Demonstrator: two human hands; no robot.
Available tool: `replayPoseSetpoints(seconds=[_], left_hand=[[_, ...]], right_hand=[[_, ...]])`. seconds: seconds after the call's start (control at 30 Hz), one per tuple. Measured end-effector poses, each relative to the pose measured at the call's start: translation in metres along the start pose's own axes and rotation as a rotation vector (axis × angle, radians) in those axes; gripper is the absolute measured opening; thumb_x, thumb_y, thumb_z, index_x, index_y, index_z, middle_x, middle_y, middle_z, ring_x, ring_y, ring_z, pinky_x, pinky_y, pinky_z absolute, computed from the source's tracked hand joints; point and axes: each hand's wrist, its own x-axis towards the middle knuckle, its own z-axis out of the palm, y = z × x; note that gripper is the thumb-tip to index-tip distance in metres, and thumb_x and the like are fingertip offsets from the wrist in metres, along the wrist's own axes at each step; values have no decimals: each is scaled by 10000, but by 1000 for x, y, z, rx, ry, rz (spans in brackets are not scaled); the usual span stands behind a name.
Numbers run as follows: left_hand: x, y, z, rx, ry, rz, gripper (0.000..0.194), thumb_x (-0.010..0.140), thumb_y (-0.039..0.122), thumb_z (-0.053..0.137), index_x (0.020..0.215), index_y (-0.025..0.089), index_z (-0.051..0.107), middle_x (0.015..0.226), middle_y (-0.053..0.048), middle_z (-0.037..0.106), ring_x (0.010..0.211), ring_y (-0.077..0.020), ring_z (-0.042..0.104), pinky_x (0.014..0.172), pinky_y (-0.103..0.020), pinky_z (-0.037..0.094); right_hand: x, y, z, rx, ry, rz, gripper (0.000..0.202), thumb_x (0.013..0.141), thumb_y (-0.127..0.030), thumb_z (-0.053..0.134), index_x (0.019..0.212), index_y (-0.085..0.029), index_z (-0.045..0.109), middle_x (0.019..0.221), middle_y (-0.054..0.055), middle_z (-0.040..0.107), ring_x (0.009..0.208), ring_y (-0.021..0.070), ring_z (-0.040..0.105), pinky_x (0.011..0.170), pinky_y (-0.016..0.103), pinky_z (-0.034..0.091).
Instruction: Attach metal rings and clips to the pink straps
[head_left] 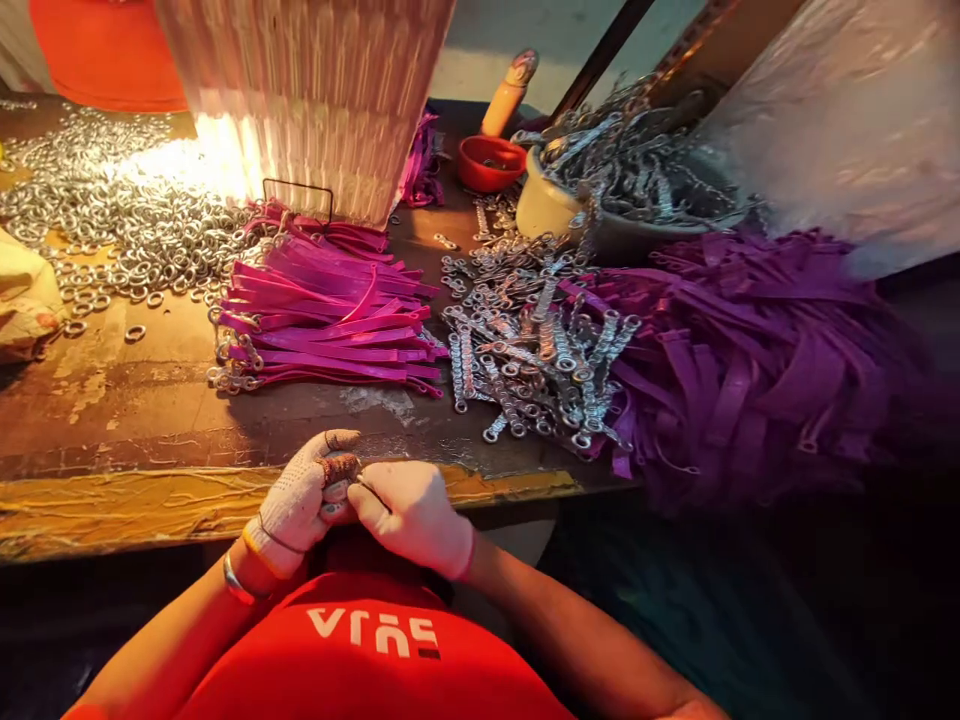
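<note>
My left hand (294, 500), in a knit work glove with a band round the wrist, is closed in front of my body at the table's near edge. One of its fingers has a brown wrapping. My right hand (414, 512), in a thin pale glove, meets it with thumb and fingers pinched together. Whatever lies between the two hands is small and mostly hidden by the fingers. Beyond them, a stack of magenta straps (337, 320) with metal rings at the left ends lies on the table. To its right is a heap of short metal link pieces (532, 350).
Many loose metal rings (150, 220) spread over the table's left. A large pile of purple straps (757, 360) lies at right. A pale tub (541, 200) of metal strips, a red bowl (480, 178) and a ribbed translucent sheet (315, 100) stand behind.
</note>
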Motion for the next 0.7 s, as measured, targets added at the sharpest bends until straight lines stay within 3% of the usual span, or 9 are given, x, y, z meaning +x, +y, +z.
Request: replayPoseSetpoints(seconds=[0.1, 0.17, 0.23, 0.3, 0.4, 0.47, 0.57, 0.7], left_hand=[[10, -1, 6, 187, -31, 86, 343, 786, 348, 726, 1065, 212, 580, 537, 100, 382, 387, -54, 262, 379, -167, 259], [24, 9, 12, 567, -55, 326, 206, 862, 350, 651, 1004, 202, 642, 635, 17, 531, 506, -113, 461, 487, -235, 412], [44, 26, 20, 1068, -38, 661, 151, 879, 243, 593, 985, 198, 690, 912, -81, 667, 815, -206, 614, 740, -344, 511], [67, 44, 31, 1532, -1, 902, 291, 825, 126, 564, 1074, 191, 701, 1161, -125, 659, 1079, -287, 581, 927, -434, 467], [98, 59, 46, 1992, 38, 945, 454, 799, 80, 524, 1228, 146, 659, 1167, -160, 650, 1120, -337, 546, 930, -489, 441], [110, 58, 51, 2117, 79, 924, 437, 816, 93, 509, 1226, 132, 656, 1102, -165, 657, 1070, -339, 559, 899, -492, 444], [116, 49, 46, 2123, 117, 954, 396, 798, 104, 525, 1164, 148, 670, 1077, -156, 658, 1058, -339, 563, 901, -491, 445], [102, 41, 24, 1825, 86, 1044, 470, 673, 43, 545, 1112, 156, 666, 1152, -149, 652, 1123, -321, 561, 1004, -477, 428]], right_hand=[[-9, 6, -3, 307, -6, 174, 425, 1023, -422, 410, 728, -219, 638, 680, 8, 647, 635, 152, 585, 615, 253, 451], [-9, 12, -11, 350, 58, 218, 396, 1018, -450, 429, 795, -219, 659, 733, 18, 678, 675, 170, 612, 654, 271, 482], [-7, 19, -19, 302, 192, 256, 336, 1006, -449, 459, 882, -221, 673, 796, 33, 705, 725, 191, 637, 701, 290, 499], [-3, 25, -24, 281, 281, 281, 290, 1003, -415, 462, 987, -226, 681, 896, 49, 736, 813, 212, 673, 757, 302, 513], [-1, 30, -20, 259, 303, 307, 254, 985, -365, 484, 1066, -229, 683, 925, 57, 756, 842, 229, 704, 756, 307, 530], [-1, 33, -14, 230, 301, 308, 223, 972, -336, 496, 1029, -236, 687, 862, 48, 751, 777, 224, 702, 714, 303, 534], [-3, 36, -10, 239, 334, 269, 177, 938, -276, 528, 1004, -246, 689, 886, 39, 754, 786, 215, 709, 731, 296, 549], [-2, 36, -19, 263, 351, 223, 231, 965, -281, 513, 1099, -238, 695, 1032, 60, 763, 926, 223, 721, 849, 326, 559]])
